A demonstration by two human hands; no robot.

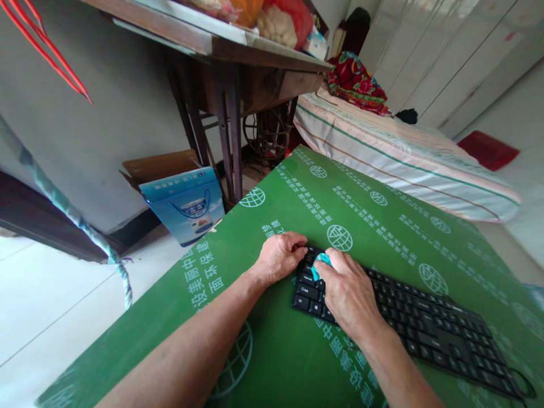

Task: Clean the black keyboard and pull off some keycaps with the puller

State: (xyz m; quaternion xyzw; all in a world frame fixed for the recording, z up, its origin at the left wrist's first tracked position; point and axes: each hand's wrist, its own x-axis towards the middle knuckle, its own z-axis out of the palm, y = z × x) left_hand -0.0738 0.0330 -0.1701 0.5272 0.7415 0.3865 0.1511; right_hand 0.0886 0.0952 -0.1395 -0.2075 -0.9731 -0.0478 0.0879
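Note:
A black computer keyboard [429, 323] lies slantwise on a green printed board [272, 323]. My left hand [283, 258] grips the keyboard's upper left corner, its fingers curled in at the edge. Pinched in my right hand [348, 289] is a small turquoise cloth [321, 265], pressed against the keys at the keyboard's left end. The right hand covers part of the key rows there. Most of the cloth is hidden under its fingers.
A blue carton [187, 204] with raised flaps stands on the floor at left. Behind it is an old table [221, 51] with metal legs, bearing bags. A bed [403, 153] with striped covers stands beyond the board. A cable [525, 382] loops at the keyboard's right end.

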